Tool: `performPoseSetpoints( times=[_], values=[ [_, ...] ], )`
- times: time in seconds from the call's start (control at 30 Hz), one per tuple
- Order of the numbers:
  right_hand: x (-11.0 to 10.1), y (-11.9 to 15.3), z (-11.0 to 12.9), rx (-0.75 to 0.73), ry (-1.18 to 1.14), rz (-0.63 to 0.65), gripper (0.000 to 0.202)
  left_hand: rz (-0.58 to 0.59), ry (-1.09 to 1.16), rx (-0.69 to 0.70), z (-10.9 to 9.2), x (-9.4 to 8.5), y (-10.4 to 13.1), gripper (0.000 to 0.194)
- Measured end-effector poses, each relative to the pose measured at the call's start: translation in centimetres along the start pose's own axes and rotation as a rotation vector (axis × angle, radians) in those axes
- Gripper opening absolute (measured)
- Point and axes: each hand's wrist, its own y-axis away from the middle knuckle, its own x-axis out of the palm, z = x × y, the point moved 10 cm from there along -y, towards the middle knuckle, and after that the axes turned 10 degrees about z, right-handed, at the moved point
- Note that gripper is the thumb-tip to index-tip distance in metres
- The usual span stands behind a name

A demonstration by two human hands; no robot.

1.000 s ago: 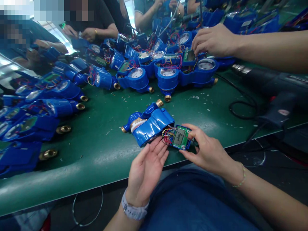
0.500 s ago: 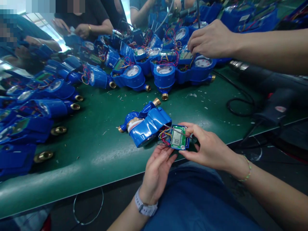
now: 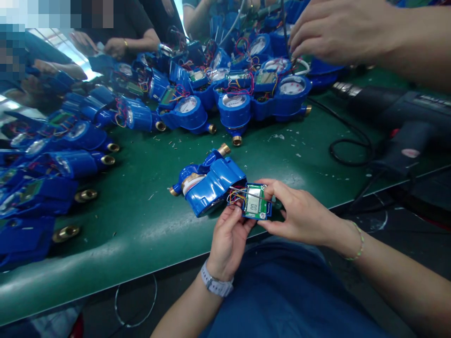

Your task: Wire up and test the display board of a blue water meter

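Observation:
A green circuit board with a small display is between my hands near the table's front edge. My right hand grips its right side and also holds a thin screwdriver, whose shaft crosses the board toward the wires. My left hand pinches at the board's lower left corner, by the wires. Red, yellow and black wires run from the board to a blue water meter, which lies tilted on its side on the green table.
Rows of blue meters with brass ends stand along the back and left. A heat gun with a black cable lies at right. Another person's hand reaches in at upper right; more people work at the back left.
My left thumb and fingers have closed in at the board's wire side. The board has shifted slightly left in view. The other person's hand at upper right has come nearer and higher.

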Motion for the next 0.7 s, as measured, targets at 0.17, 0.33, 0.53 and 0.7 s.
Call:
performPoseSetpoints(
  times=[0.17, 0.33, 0.53, 0.7],
  values=[
    [0.2, -0.4, -0.9, 0.015, -0.222, 0.061, 0.038, 0.094, 0.001, 0.053, -0.5, 1.1, -0.5, 0.020],
    [1.2, -0.7, -0.7, 0.020, -0.385, 0.126, 0.040, 0.161, -0.099, -0.071, -0.4, 1.4, -1.6, 0.048],
    [1.6, -0.6, -0.2, -0.063, -0.364, 0.066, 0.041, 0.148, -0.075, -0.062, -0.8, 2.1, -3.1, 0.047],
    [1.2, -0.3, -0.7, -0.103, -0.491, 0.011, 0.041, 0.181, -0.151, -0.062, -0.8, 3.0, -3.6, 0.049]
  ],
)
